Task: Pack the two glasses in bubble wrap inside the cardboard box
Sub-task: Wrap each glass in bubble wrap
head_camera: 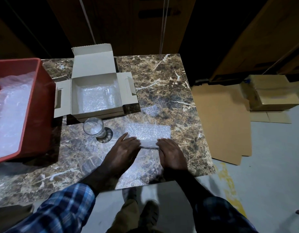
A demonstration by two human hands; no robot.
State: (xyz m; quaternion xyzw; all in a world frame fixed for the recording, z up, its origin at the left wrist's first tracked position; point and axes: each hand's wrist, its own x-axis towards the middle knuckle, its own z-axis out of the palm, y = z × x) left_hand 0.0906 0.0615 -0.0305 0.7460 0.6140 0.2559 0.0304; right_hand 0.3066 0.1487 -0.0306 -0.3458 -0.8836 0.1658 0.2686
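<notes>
- The left hand (124, 151) and the right hand (170, 153) lie palm down, side by side, on a sheet of bubble wrap (148, 132) spread on the marble-patterned worktop (162, 78).
- Between the 2 hands a rolled part of the wrap shows; a glass inside the roll cannot be made out for certain.
- The left hand's fingers (128, 139) lie fairly straight on the roll, thumb pointing forward; whether they curl round it cannot be told.
- The right hand's fingers (164, 142) bend over the near edge of the roll, pressing on it.
- 1 bare glass (94, 129) stands upright on the worktop, just in front of the cardboard box (96, 91) and left of the hands, apart from them.
- The box stands open at the far left part of the worktop, lid flap up and side flaps out; bubble wrap lines its floor, with a faint clear shape at its right wall.
- A red tub (39, 91) holding more bubble wrap sits at the left edge, next to the box.
- Flattened cardboard sheets (221, 121) lie on the floor to the right.
- Both forearms wear blue plaid sleeves (66, 207).
</notes>
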